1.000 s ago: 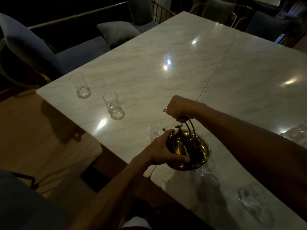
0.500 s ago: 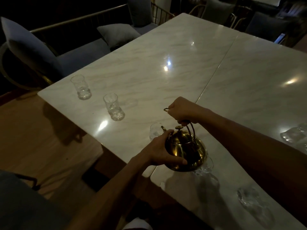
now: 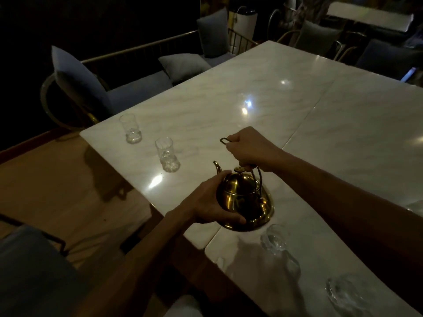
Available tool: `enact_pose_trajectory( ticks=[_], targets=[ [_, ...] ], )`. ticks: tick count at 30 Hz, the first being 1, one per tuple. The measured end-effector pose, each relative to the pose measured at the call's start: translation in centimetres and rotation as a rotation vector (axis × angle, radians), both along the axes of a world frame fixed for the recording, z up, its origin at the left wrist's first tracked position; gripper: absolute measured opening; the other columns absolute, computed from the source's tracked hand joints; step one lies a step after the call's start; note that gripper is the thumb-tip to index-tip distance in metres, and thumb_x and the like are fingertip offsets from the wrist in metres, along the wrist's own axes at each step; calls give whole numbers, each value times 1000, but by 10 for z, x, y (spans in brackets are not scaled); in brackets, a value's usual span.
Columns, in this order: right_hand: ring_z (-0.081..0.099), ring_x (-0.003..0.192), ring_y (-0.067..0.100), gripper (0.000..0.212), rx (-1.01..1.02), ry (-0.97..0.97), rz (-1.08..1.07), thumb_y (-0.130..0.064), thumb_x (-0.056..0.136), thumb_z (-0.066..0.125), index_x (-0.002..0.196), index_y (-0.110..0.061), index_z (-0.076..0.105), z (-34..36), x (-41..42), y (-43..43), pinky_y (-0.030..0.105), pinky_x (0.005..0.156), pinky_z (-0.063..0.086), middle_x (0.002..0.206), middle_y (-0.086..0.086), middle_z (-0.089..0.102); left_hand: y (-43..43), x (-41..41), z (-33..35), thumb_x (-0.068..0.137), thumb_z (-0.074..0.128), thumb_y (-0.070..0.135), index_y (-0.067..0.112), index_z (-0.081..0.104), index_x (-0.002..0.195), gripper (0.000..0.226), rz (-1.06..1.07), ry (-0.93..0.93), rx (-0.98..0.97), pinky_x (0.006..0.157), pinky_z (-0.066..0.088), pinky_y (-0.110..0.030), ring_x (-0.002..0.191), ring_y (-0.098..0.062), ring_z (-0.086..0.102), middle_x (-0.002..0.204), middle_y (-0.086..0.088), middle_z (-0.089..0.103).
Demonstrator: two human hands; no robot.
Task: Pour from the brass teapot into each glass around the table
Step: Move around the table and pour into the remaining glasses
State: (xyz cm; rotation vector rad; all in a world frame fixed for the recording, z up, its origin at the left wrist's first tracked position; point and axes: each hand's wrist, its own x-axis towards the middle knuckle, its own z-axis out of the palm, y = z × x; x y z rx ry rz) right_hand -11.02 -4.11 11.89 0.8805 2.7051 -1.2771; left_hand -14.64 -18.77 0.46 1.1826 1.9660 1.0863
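The brass teapot (image 3: 242, 200) is low over the near edge of the marble table (image 3: 263, 115), upright, its spout pointing up and to the left. My right hand (image 3: 249, 148) is closed on its wire handle from above. My left hand (image 3: 209, 205) cups the pot's left side. Two clear glasses (image 3: 131, 130) (image 3: 167, 155) stand near the table's left edge, apart from the pot. Just right of the pot's base is another glass (image 3: 274, 242), with one more glass (image 3: 341, 291) further along the near edge. Whether the pot touches the table I cannot tell.
A seam (image 3: 304, 124) divides the table into two slabs. Cushioned chairs (image 3: 87, 88) and a bench (image 3: 183, 67) line the far left side. More chairs (image 3: 320, 40) stand at the back. A wooden floor (image 3: 57, 191) lies to the left, and a dark seat (image 3: 29, 271) is at bottom left.
The teapot has come back from a forward tilt to upright, and both hands stayed on it. The glass seen in front of the spout is now hidden behind my hand and the pot.
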Motion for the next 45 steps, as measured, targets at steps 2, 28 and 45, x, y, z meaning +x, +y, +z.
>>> enact_pose_trajectory(
  ticks=[2,28,45],
  targets=[
    [51,45,14,33,19,52,32,-8,93,49,122,4,60,9,-8,-6,22,39,40,69,10,57,-5,-9,9,57,94,44,28,32,149,112,18,28,33,100,49,-21,124,-3,51,140,14,51],
    [51,50,18,33,124,-228,184,-13,93,47,114,8,63,-21,-260,-42,27,45,43,65,9,54,-32,-227,-31,60,94,38,28,34,147,106,102,-113,-3,92,43,-15,117,-3,50,131,17,50],
    [51,51,19,17,211,-436,215,-14,89,54,73,-8,53,-42,-333,-47,30,46,43,64,7,54,-25,-259,-58,62,92,36,22,31,151,109,195,-312,-26,89,36,-12,120,-6,43,143,4,48]
  ],
)
